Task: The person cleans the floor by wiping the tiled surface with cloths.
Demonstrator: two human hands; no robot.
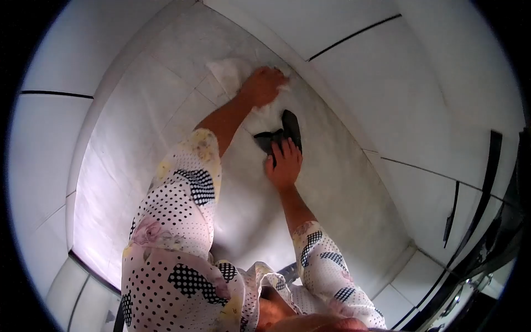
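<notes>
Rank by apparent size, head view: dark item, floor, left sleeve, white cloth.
1. Floor
2. Left sleeve
3. White cloth and dark item: too close to rank, each partly covered.

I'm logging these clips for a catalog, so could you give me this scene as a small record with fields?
left hand: on the white cloth, farther from the body; grip unclear
right hand: fingers extended over the dark cloth
white cloth: thin, partly spread beside the left hand
dark cloth: bunched, nearer the body than the white one
floor: pale, with faint joint lines
walls: white panels, some dark strips between them
sleeves: patterned, with dots and flowers
</notes>
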